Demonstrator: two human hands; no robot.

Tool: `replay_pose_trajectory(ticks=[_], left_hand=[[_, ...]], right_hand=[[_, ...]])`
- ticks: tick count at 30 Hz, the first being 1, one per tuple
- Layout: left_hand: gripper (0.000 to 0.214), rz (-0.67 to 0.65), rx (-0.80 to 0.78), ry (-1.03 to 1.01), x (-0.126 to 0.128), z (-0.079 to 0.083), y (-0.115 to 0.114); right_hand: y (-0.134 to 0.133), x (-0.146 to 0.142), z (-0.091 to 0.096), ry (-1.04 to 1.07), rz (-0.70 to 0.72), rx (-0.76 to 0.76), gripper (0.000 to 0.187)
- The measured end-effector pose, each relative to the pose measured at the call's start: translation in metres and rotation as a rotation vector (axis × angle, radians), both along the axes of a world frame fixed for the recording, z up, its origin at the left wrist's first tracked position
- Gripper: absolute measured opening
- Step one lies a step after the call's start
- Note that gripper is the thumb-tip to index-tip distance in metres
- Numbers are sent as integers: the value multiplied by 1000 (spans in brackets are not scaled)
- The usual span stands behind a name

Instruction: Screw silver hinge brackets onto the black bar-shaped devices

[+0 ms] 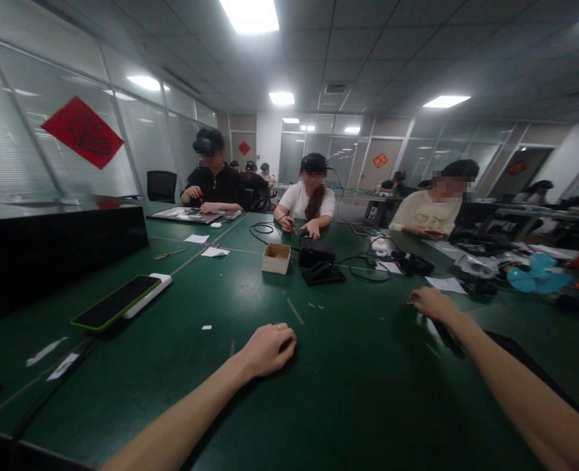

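Note:
My left hand [268, 348] rests on the green table [348, 392] near its middle, fingers curled under into a loose fist, a ring on one finger; nothing shows in it. My right hand [429, 303] reaches out to the right, fingers drawn together at a tiny object on the table that I cannot make out. A small open cardboard box [276, 258] stands further back, with a black device [318, 261] and its cables beside it.
A phone in a green case [116, 301] lies on a white power bank at the left, by a black box [58, 242]. A blue fan [537, 275] and cluttered parts sit at the right. Three people work across the table.

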State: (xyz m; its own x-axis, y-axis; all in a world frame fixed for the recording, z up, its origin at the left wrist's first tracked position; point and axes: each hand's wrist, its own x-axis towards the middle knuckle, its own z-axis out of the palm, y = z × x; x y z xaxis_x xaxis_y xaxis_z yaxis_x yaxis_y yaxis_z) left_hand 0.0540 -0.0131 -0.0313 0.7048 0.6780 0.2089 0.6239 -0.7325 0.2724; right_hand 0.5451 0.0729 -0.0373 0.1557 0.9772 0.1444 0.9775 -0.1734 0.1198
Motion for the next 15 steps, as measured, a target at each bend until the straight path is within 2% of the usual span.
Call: replay_pose_trajectory(ticks=[3, 7, 11, 15], left_hand=[[17, -8, -11, -4, 0, 1, 0], [16, -22, -14, -22, 1, 3, -1], [16, -27, 1, -13, 1, 3, -1], [16, -18, 7, -23, 1, 0, 1]], right_hand=[[-6, 7, 9, 22, -42, -34, 27], [-25, 18, 17, 45, -198, -29, 29], [-43, 22, 8, 110, -336, -58, 35], [-49, 22, -2, 183, -354, 8, 30]])
